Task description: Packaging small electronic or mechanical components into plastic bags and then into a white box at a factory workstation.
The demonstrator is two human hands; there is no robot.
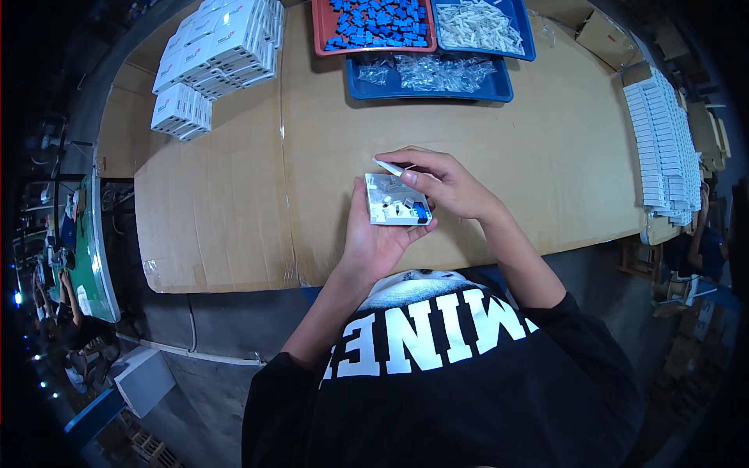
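Note:
Over the near middle of the table, my left hand [374, 238] is closed around a small white plastic box [378, 215] from below and the side. The box is uncovered on top, and inside it lie a blue connector [421, 211], small white pieces and something clear like a plastic bag. My right hand [443, 181] pinches a thin white lid [388, 166] between thumb and fingers, tilted up at the far edge of the box. Whether that lid is joined to the box I cannot tell; my fingers hide part of it.
Beyond my hands, a red tray [320, 39] holds blue connectors and a blue tray [530, 47] white pieces. Clear bags fill a nearer blue tray [429, 95]. Closed white boxes [226, 47] are stacked at far left, with more white boxes [662, 144] at right. Cardboard [211, 218] covers the table.

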